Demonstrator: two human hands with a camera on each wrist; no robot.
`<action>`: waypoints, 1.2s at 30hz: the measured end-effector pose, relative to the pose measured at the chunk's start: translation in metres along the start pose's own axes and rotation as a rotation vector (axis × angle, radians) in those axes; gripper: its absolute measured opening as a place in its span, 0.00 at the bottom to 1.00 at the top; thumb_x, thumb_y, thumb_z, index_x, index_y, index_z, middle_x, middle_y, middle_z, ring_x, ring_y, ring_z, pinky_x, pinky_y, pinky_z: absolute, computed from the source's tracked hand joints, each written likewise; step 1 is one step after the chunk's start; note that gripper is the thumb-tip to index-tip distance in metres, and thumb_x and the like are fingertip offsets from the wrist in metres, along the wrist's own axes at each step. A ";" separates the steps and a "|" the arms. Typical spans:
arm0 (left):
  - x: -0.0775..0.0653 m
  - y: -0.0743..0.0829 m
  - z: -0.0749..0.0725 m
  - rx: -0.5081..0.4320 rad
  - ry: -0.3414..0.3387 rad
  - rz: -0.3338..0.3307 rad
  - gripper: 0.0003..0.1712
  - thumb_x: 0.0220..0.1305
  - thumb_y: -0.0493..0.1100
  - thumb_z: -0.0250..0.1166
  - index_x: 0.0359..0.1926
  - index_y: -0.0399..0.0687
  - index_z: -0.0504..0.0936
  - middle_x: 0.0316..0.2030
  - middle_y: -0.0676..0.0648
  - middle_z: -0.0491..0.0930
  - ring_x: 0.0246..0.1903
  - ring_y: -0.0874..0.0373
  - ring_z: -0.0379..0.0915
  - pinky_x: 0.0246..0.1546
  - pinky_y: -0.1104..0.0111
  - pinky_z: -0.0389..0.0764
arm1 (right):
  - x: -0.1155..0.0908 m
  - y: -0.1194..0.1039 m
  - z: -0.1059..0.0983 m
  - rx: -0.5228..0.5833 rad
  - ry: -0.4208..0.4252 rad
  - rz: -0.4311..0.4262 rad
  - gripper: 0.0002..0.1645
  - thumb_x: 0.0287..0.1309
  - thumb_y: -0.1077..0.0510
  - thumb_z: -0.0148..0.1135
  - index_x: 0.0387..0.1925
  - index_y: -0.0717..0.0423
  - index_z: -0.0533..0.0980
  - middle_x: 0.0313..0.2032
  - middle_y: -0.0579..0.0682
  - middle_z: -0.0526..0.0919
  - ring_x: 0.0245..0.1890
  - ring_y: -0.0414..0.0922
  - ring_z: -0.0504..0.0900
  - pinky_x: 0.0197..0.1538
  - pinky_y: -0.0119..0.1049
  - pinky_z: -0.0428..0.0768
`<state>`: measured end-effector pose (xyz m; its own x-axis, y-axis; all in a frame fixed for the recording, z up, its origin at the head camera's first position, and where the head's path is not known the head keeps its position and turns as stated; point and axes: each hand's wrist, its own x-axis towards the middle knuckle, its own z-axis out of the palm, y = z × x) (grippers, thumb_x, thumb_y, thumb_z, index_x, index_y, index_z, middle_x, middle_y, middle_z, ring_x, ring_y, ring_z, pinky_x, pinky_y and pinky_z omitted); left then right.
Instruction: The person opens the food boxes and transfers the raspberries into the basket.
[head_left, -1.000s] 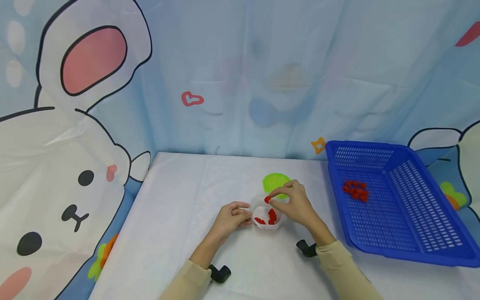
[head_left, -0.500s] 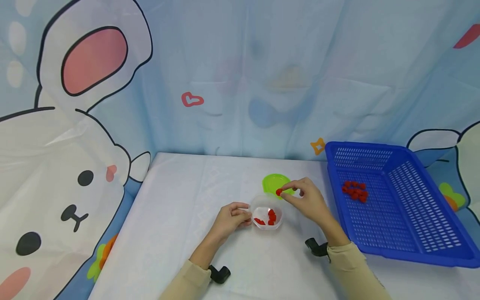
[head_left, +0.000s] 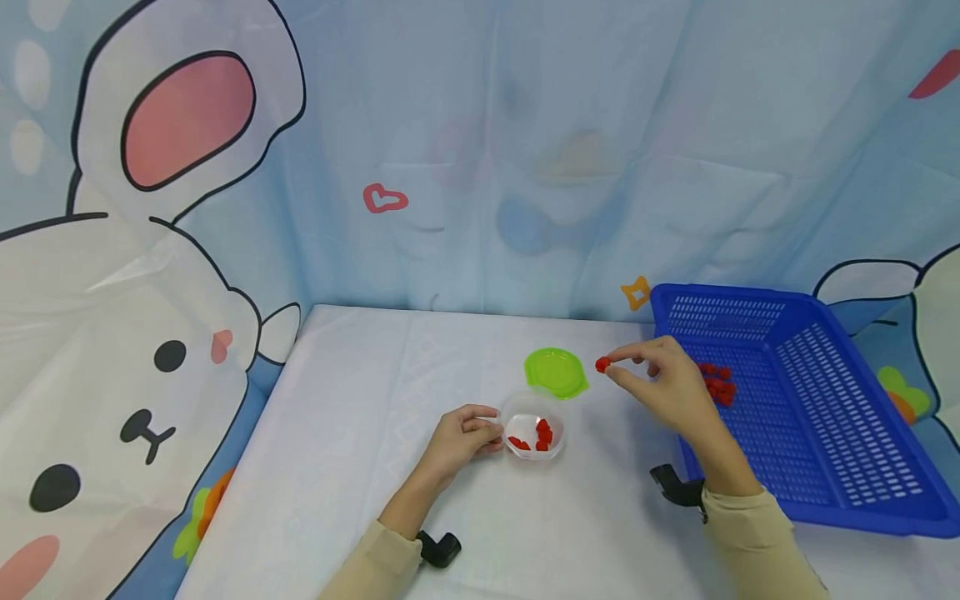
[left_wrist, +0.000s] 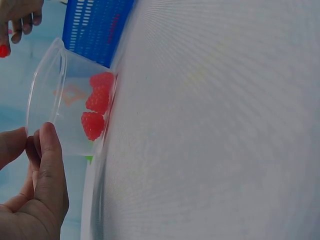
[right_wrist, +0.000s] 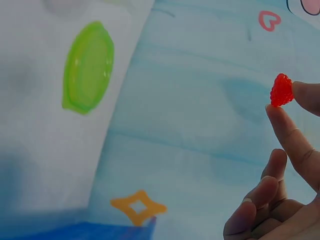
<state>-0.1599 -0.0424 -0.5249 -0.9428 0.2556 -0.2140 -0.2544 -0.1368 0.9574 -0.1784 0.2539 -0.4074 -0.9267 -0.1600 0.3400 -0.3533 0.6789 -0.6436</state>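
My right hand pinches one red raspberry between thumb and forefinger, above the table near the left wall of the blue basket. My left hand holds the near-left rim of a clear plastic tub, thumb on one side of the rim and fingers on the other, as the left wrist view shows. Several raspberries lie on the tub's floor. Behind the tub, a bright green lid lies flat on the white tablecloth.
A large blue mesh basket stands at the right of the table. Several more raspberries lie inside it, partly hidden by my right hand. The white-covered table ends at a blue printed curtain behind.
My right hand has moved from over the tub to the right, past the green lid to the basket's edge, with the raspberry still pinched. The left hand and tub have stayed put.
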 end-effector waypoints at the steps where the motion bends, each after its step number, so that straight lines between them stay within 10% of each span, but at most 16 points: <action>1: 0.000 0.000 0.000 0.001 0.000 0.000 0.17 0.66 0.31 0.66 0.54 0.31 0.77 0.36 0.40 0.84 0.35 0.55 0.83 0.43 0.63 0.86 | 0.001 0.000 -0.006 -0.008 -0.002 0.005 0.08 0.61 0.58 0.71 0.41 0.55 0.87 0.36 0.52 0.73 0.34 0.47 0.63 0.29 0.39 0.64; 17: 0.000 -0.001 -0.001 0.000 -0.003 -0.003 0.17 0.66 0.32 0.66 0.55 0.32 0.77 0.36 0.42 0.84 0.35 0.54 0.84 0.43 0.63 0.86 | 0.021 0.063 -0.089 -0.133 -0.020 0.129 0.21 0.69 0.49 0.63 0.51 0.62 0.82 0.48 0.61 0.77 0.11 0.44 0.58 0.12 0.38 0.58; 21: 0.000 -0.001 -0.002 0.003 -0.003 -0.007 0.17 0.66 0.32 0.66 0.55 0.32 0.77 0.37 0.41 0.84 0.35 0.54 0.84 0.43 0.63 0.86 | 0.026 0.082 -0.093 -0.152 -0.024 0.191 0.26 0.69 0.45 0.62 0.51 0.64 0.81 0.56 0.68 0.77 0.33 0.57 0.76 0.28 0.50 0.75; 25: 0.000 0.000 -0.001 0.000 -0.004 -0.009 0.17 0.66 0.32 0.66 0.55 0.32 0.77 0.36 0.41 0.85 0.35 0.54 0.84 0.43 0.63 0.86 | 0.028 0.101 -0.095 -0.128 -0.046 0.262 0.31 0.69 0.42 0.59 0.53 0.68 0.79 0.58 0.72 0.73 0.58 0.71 0.67 0.50 0.72 0.69; 36: 0.001 0.000 -0.001 -0.001 -0.002 -0.014 0.17 0.66 0.31 0.66 0.55 0.33 0.78 0.36 0.42 0.85 0.34 0.54 0.84 0.43 0.64 0.86 | 0.025 0.151 -0.104 -0.106 -0.086 0.497 0.44 0.69 0.34 0.52 0.61 0.71 0.70 0.63 0.77 0.64 0.62 0.75 0.60 0.54 0.75 0.65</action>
<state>-0.1614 -0.0434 -0.5250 -0.9387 0.2591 -0.2276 -0.2683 -0.1340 0.9540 -0.2414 0.4271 -0.4244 -0.9881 0.1453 -0.0495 0.1432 0.7560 -0.6388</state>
